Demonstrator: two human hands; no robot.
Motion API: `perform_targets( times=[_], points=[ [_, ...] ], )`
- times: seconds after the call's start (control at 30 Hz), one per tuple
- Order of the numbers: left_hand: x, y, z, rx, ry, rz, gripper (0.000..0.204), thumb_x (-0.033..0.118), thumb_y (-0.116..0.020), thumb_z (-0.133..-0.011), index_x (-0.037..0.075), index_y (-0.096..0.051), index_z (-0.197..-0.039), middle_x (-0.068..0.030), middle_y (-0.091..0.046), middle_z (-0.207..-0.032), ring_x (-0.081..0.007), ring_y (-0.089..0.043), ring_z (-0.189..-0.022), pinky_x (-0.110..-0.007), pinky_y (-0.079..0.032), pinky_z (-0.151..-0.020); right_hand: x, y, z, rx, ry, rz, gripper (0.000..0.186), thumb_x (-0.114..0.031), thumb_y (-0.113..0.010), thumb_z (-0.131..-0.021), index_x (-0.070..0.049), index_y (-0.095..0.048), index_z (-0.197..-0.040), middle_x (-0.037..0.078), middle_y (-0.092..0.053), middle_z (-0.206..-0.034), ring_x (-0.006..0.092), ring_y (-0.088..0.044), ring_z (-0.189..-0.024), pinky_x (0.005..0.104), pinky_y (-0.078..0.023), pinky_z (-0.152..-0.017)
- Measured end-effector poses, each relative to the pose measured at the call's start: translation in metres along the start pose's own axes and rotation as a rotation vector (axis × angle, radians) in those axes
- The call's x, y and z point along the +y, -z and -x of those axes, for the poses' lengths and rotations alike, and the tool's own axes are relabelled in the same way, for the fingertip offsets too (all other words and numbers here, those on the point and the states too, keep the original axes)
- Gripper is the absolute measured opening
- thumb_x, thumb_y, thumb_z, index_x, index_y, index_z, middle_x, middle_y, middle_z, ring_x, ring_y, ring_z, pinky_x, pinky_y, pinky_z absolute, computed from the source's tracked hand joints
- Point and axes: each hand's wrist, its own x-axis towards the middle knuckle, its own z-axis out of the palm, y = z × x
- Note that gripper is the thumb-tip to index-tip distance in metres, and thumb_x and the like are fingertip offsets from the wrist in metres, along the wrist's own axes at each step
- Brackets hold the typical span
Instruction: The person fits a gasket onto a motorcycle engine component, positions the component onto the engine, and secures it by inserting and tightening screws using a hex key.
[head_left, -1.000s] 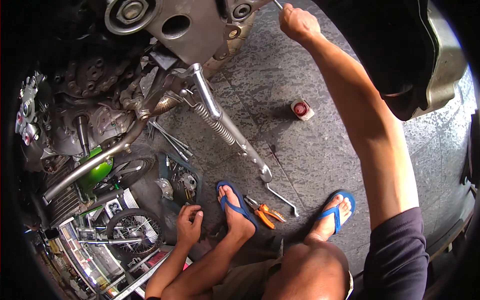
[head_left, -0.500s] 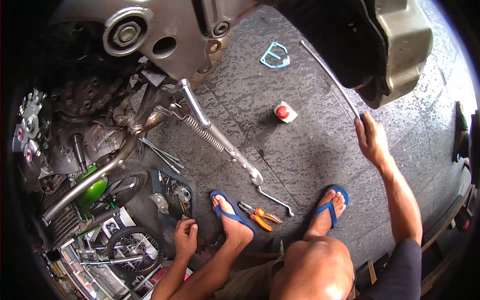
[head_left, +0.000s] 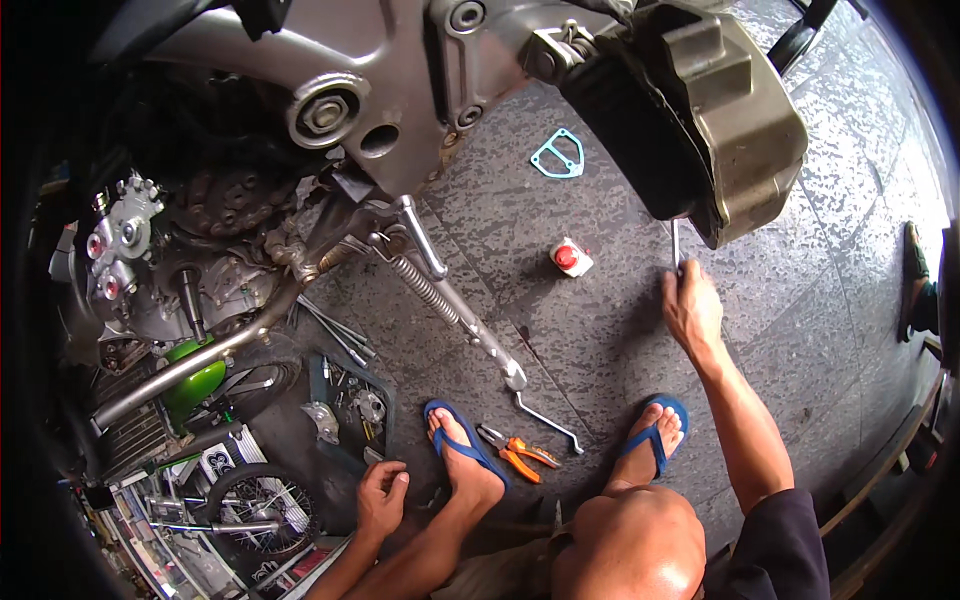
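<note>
My right hand (head_left: 690,305) grips a thin silver rod (head_left: 676,240), whose upper end disappears at the bottom of a bronze-grey metal housing (head_left: 745,135). My left hand (head_left: 382,495) hangs low by my left foot, fingers curled around something small that I cannot make out, beside a grey tray (head_left: 385,390) of small metal parts. Between my sandalled feet lie orange-handled pliers (head_left: 520,460) and a bent metal rod (head_left: 550,424). A small white container with a red cap (head_left: 568,257) stands mid-floor, and a light blue gasket (head_left: 570,150) lies beyond it.
A motorcycle frame (head_left: 410,60) hangs overhead, with a spring-loaded side stand (head_left: 450,305) slanting down. Engine parts (head_left: 130,235), a green part (head_left: 195,380), a spoked wheel (head_left: 260,505) and long tools (head_left: 335,330) crowd the left. Someone else's foot (head_left: 915,285) shows at the far right.
My right hand has come down from the top of the view with the rod, then moved slightly left, bringing the rod's tip against the housing. The view shifted, uncovering the blue gasket.
</note>
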Motion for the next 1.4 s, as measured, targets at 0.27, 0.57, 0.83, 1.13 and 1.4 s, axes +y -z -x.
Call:
perform_targets(
  times=[0.27, 0.57, 0.83, 1.13, 1.4],
  points=[
    [0.013, -0.002, -0.015, -0.015, -0.013, 0.003, 0.014, 0.008, -0.062, -0.091, 0.000, -0.064, -0.103, 0.0015, -0.060, -0.081, -0.0038, -0.053, -0.069, -0.021, -0.043, -0.063, -0.083, -0.042, -0.151, -0.021, 0.420, 0.005, 0.054, -0.019, -0.068, -0.081, -0.003, -0.051, -0.130, 0.024, -0.063, -0.110, 0.0423, -0.060, -0.101, 0.0468, -0.048, -0.089],
    [0.013, -0.004, -0.038, -0.027, -0.068, -0.024, 0.015, 0.007, -0.065, -0.089, -0.001, -0.066, -0.102, -0.0038, -0.067, -0.085, -0.0085, -0.061, -0.076, -0.025, -0.050, -0.070, -0.102, -0.052, -0.170, -0.119, 0.376, 0.010, 0.041, -0.019, -0.065, -0.084, -0.004, -0.057, -0.121, 0.024, -0.065, -0.107, 0.0415, -0.061, -0.100, 0.0464, -0.050, -0.086],
    [0.016, 0.005, -0.080, -0.157, -0.056, -0.094, 0.020, 0.017, -0.068, -0.089, 0.002, -0.068, -0.103, -0.0095, -0.071, -0.085, -0.0142, -0.066, -0.075, -0.030, -0.053, -0.070, -0.074, -0.024, -0.156, -0.047, 0.438, -0.065, 0.030, -0.019, -0.062, -0.087, -0.004, -0.061, -0.114, 0.024, -0.066, -0.105, 0.0409, -0.063, -0.098, 0.0461, -0.051, -0.084],
    [-0.042, 0.020, -0.089, -0.113, -0.277, -0.421, 0.024, 0.027, -0.065, -0.091, 0.004, -0.072, -0.097, -0.0135, -0.066, -0.082, -0.0226, -0.065, -0.076, -0.038, -0.050, -0.068, -0.059, 0.133, -0.054, -0.329, 0.161, 0.023, 0.019, -0.019, -0.066, -0.083, 0.000, -0.069, -0.086, 0.022, -0.066, -0.077, 0.0384, -0.065, -0.071, 0.0437, -0.049, -0.065],
    [-0.006, -0.019, -0.073, -0.299, -0.488, 0.631, 0.024, 0.024, -0.065, -0.094, 0.004, -0.070, -0.105, -0.0064, -0.069, -0.090, -0.0077, -0.059, -0.082, -0.026, -0.049, -0.072, -0.267, 0.162, 0.093, -0.782, 0.585, 0.010, 0.017, -0.016, -0.066, -0.084, -0.001, -0.071, -0.088, 0.018, -0.068, -0.077, 0.0332, -0.067, -0.071, 0.0404, -0.051, -0.066]
  ],
)
